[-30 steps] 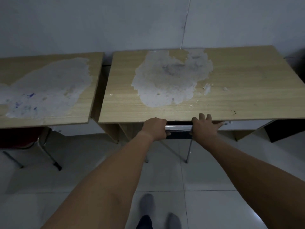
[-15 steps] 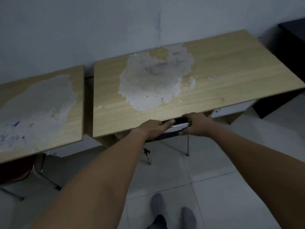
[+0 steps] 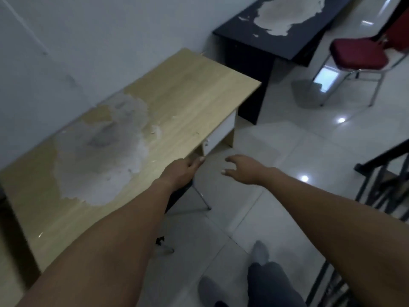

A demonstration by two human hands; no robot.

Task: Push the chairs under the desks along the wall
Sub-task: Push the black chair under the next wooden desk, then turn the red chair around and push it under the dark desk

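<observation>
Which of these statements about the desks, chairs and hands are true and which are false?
1. The red chair stands out on the floor beside the black desk, not tucked under it. True.
2. The right hand grips a chair back. False: it hangs open in the air, holding nothing.
3. The wooden desk has a large patch of worn-off surface. True.
4. The left hand rests on the red chair. False: it is at the front edge of the wooden desk.
5. Chair legs show beneath the wooden desk. True.
</observation>
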